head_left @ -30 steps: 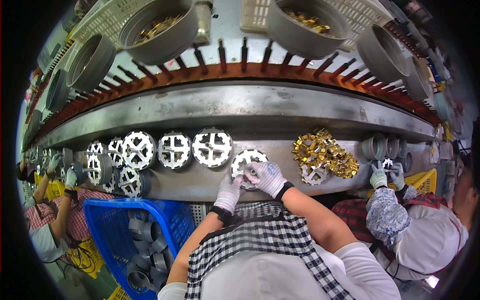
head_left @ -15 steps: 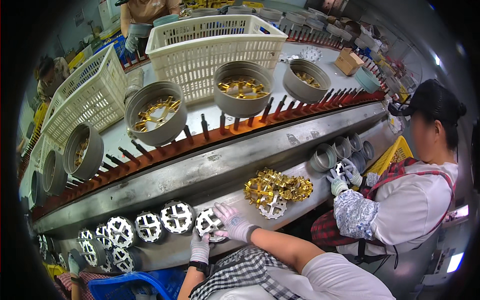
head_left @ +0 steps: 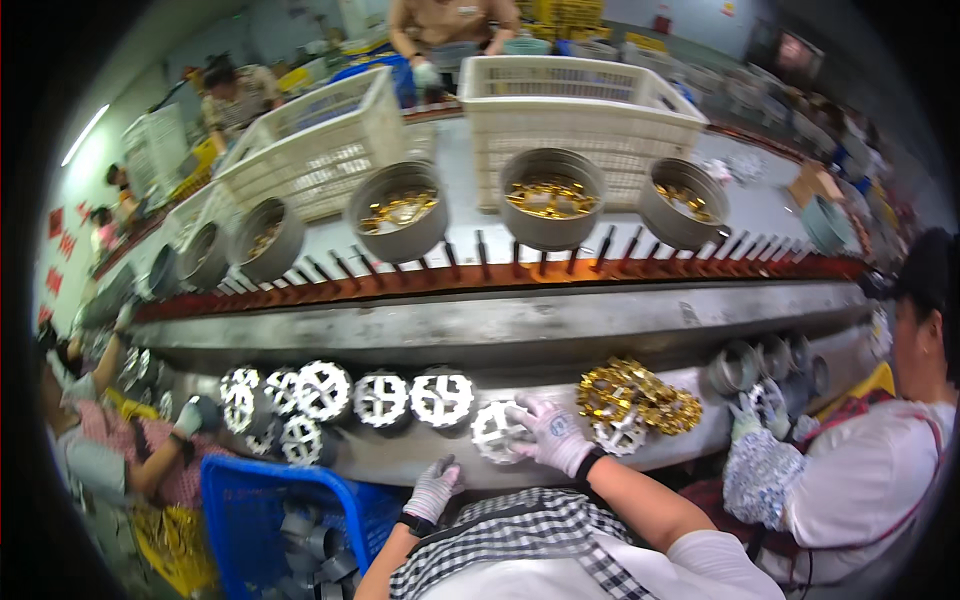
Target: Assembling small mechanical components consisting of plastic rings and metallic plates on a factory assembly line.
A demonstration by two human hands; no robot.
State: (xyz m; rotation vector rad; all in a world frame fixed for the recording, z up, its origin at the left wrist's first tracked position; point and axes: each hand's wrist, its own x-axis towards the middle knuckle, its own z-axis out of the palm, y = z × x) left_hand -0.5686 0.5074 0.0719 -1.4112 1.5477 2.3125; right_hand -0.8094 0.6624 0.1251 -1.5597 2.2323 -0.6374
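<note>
My right hand [head_left: 555, 437], in a pale striped glove, reaches over the right side of a silvery-white slotted disc [head_left: 492, 434] on the metal bench. Its fingers are spread and touch the disc. My left hand [head_left: 437, 488], also gloved, is apart from the disc, nearer to me, with nothing in it and its fingers loosely extended. Left of that disc stand several dark round cups topped with similar discs, such as a slotted disc [head_left: 442, 397]. A heap of gold metal parts [head_left: 635, 393] lies to the right, with another white disc [head_left: 620, 432] against its near side.
A blue crate [head_left: 225, 520] with grey rings stands at my lower left. Co-workers sit at both sides. Behind the bench runs an orange conveyor rail [head_left: 480, 285] with dark pegs. Beyond it are round tubs [head_left: 550, 235] of gold parts and white baskets [head_left: 590, 125].
My left hand has come off the disc and drawn back toward me. My right hand stays on it with fingers spread. The whole view has turned and shifted.
</note>
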